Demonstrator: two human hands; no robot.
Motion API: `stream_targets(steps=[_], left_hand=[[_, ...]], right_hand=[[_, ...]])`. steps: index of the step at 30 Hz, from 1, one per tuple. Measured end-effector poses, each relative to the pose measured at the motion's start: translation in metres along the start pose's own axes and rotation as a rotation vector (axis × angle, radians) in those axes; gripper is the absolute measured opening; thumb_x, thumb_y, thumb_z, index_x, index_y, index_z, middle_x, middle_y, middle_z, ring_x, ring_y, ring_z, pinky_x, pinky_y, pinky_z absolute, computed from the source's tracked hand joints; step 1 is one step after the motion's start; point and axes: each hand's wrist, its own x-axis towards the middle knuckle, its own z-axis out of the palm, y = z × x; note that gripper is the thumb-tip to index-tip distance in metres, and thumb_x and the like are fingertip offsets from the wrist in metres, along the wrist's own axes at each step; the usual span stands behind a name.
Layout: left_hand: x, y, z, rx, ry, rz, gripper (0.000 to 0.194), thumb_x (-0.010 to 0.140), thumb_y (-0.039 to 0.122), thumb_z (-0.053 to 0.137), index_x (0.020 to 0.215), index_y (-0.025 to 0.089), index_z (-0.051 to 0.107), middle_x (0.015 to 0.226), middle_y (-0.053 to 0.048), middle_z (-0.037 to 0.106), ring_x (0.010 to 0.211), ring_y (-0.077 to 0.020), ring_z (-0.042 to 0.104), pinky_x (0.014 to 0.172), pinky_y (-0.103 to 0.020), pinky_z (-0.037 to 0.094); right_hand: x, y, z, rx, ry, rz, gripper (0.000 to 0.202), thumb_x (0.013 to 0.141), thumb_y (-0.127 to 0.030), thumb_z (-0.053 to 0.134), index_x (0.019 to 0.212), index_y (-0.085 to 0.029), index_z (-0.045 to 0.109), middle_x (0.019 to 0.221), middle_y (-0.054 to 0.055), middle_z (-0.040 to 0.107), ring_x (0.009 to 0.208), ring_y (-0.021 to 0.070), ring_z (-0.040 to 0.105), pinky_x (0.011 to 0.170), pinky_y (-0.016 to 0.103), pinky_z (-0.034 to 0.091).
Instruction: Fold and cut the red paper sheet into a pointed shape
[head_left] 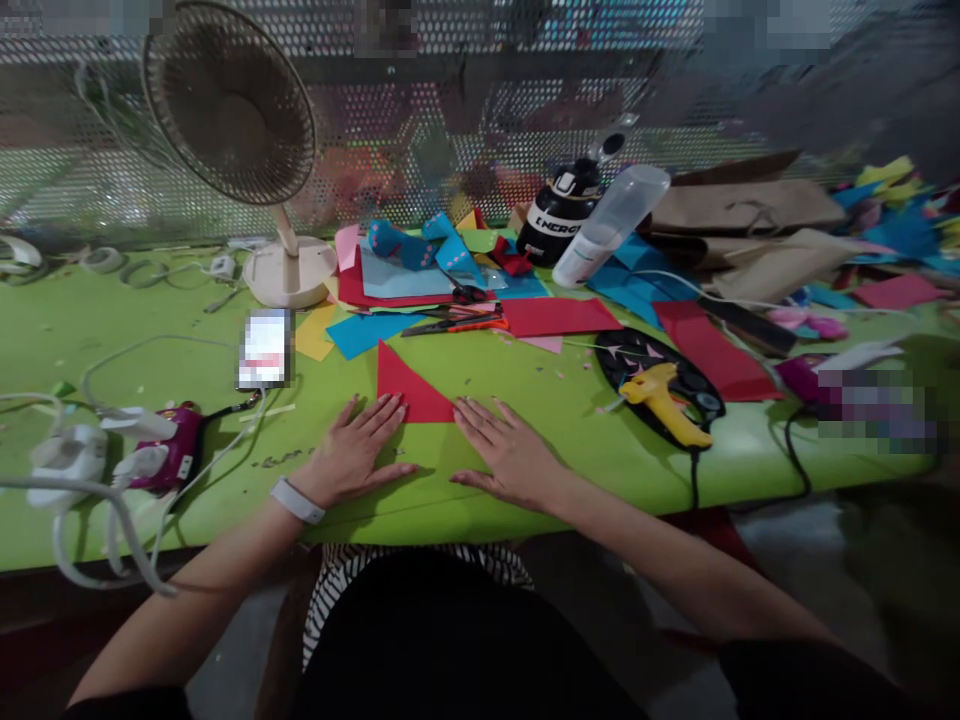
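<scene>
A red paper triangle (411,392) lies flat on the green tabletop (315,530) in front of me. My left hand (358,450) is spread palm down, its fingertips on the triangle's lower left corner. On the opposite side, my right hand (504,447) also lies flat with fingers stretched, its fingertips at the lower right corner. Neither hand grips anything. Behind the triangle are orange-handled scissors (480,322) and a red paper sheet (562,316).
A yellow glue gun (667,405) rests on a black palette (611,350) to the right. At left are a phone (264,348), a purple power strip (176,450) with cables, and a fan (289,272). A black bottle (555,215) and paper piles stand behind.
</scene>
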Motion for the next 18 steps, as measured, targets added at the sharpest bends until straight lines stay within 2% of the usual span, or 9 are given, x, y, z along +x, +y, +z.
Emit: stream_targets(steps=[2, 5, 7, 9, 12, 16, 18], left_hand=[[-0.004, -0.003, -0.001, -0.014, 0.004, -0.043, 0.078, 0.092, 0.068, 0.027, 0.153, 0.019, 0.022, 0.159, -0.008, 0.022, 0.147, -0.0221, 0.021, 0.121, -0.045, 0.004], [-0.002, -0.01, -0.007, -0.105, 0.058, -0.169, 0.08, 0.092, 0.066, 0.032, 0.153, 0.015, 0.02, 0.159, -0.013, 0.023, 0.146, -0.0244, 0.023, 0.12, -0.044, 0.015], [0.004, -0.014, -0.012, -0.19, 0.136, -0.312, 0.081, 0.092, 0.063, 0.039, 0.153, 0.013, 0.019, 0.155, -0.017, 0.032, 0.143, -0.0271, 0.032, 0.116, -0.043, 0.027], [0.013, -0.018, -0.016, -0.291, 0.189, -0.417, 0.078, 0.089, 0.057, 0.049, 0.15, 0.014, 0.027, 0.146, -0.017, 0.046, 0.133, -0.0295, 0.046, 0.109, -0.044, 0.038], [0.027, -0.023, -0.016, -0.519, 0.234, -0.453, 0.076, 0.082, 0.044, 0.064, 0.146, 0.016, 0.036, 0.128, -0.015, 0.061, 0.117, -0.0291, 0.058, 0.099, -0.046, 0.047], [0.038, -0.029, -0.008, -0.942, 0.297, -0.494, 0.084, 0.077, 0.031, 0.07, 0.149, 0.016, 0.029, 0.112, -0.014, 0.066, 0.097, -0.0218, 0.065, 0.084, -0.04, 0.054], [0.038, -0.03, -0.005, -1.063, 0.309, -0.462, 0.081, 0.077, 0.027, 0.071, 0.147, 0.016, 0.032, 0.104, -0.011, 0.067, 0.09, -0.0195, 0.066, 0.082, -0.039, 0.054]], right_hand=[[0.0, 0.001, 0.001, 0.011, 0.006, 0.0, 0.089, 0.091, -0.071, 0.023, 0.152, -0.006, 0.023, 0.154, 0.019, 0.03, 0.144, 0.0305, 0.028, 0.117, 0.053, 0.022], [0.002, 0.005, 0.001, 0.068, 0.044, 0.028, 0.083, 0.094, -0.065, 0.024, 0.154, -0.009, 0.014, 0.154, 0.017, 0.031, 0.143, 0.0285, 0.03, 0.116, 0.05, 0.026], [0.006, 0.008, 0.001, 0.126, 0.079, 0.073, 0.081, 0.095, -0.064, 0.025, 0.155, -0.013, 0.007, 0.153, 0.016, 0.035, 0.141, 0.0282, 0.035, 0.115, 0.05, 0.03], [0.012, 0.011, 0.001, 0.176, 0.101, 0.109, 0.082, 0.094, -0.065, 0.027, 0.156, -0.016, 0.006, 0.151, 0.015, 0.04, 0.138, 0.0295, 0.04, 0.113, 0.052, 0.033], [0.021, 0.014, 0.002, 0.217, 0.104, 0.136, 0.082, 0.092, -0.067, 0.03, 0.156, -0.019, 0.011, 0.146, 0.014, 0.048, 0.133, 0.0323, 0.046, 0.11, 0.055, 0.035], [0.029, 0.014, 0.003, 0.286, 0.092, 0.188, 0.08, 0.092, -0.063, 0.036, 0.156, -0.021, 0.011, 0.141, 0.015, 0.052, 0.131, 0.0335, 0.048, 0.105, 0.056, 0.04], [0.031, 0.014, 0.003, 0.349, 0.107, 0.2, 0.078, 0.093, -0.059, 0.039, 0.156, -0.023, 0.01, 0.137, 0.014, 0.055, 0.126, 0.0321, 0.051, 0.103, 0.054, 0.043]])
